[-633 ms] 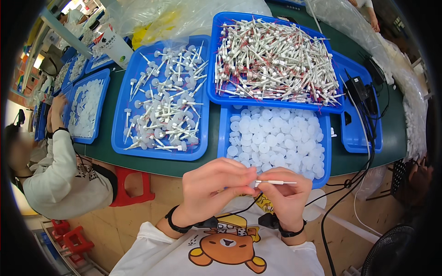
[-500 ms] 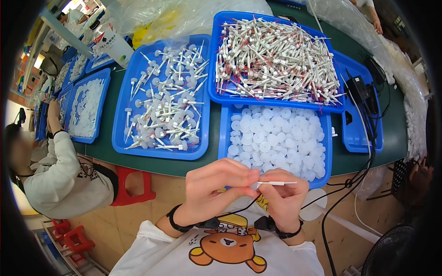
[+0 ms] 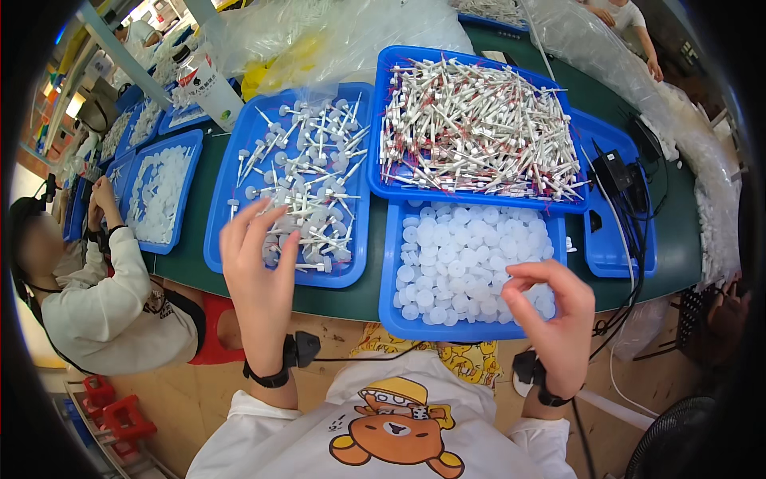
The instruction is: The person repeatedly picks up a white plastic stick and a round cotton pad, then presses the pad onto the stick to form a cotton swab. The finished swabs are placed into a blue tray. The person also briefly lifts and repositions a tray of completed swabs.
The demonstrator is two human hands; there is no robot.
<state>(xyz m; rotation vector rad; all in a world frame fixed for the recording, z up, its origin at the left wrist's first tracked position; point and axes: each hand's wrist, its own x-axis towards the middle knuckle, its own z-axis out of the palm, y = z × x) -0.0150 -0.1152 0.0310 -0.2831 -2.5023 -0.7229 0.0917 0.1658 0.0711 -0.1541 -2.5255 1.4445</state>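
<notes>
The head view looks down on a green table (image 3: 670, 239) crowded with blue trays. Taking the tray of white round caps (image 3: 471, 267) at the near edge as the landmark: the left hand (image 3: 259, 275) hovers to its left, fingers spread and apart, over the near rim of the tray of capped white stems (image 3: 299, 191), reaching toward those pieces; I cannot tell whether it touches any. The right hand (image 3: 558, 319) hangs over the cap tray's near right corner, thumb and fingers pinched together; whether a cap sits between them is too small to tell.

As a judgement of progress: the tray of finished sticks with red markings (image 3: 479, 132), directly beyond the cap tray, is heaped high, so much appears done, yet the cap tray is nearly full and the stem tray well stocked, so plenty remains.

The stems look like thin white rods with a flat disc at one end, lying in a loose tangle; the caps are small translucent discs, packed side by side.

Further left of the cap tray, another person (image 3: 96, 303) in white works at more blue trays.
</notes>
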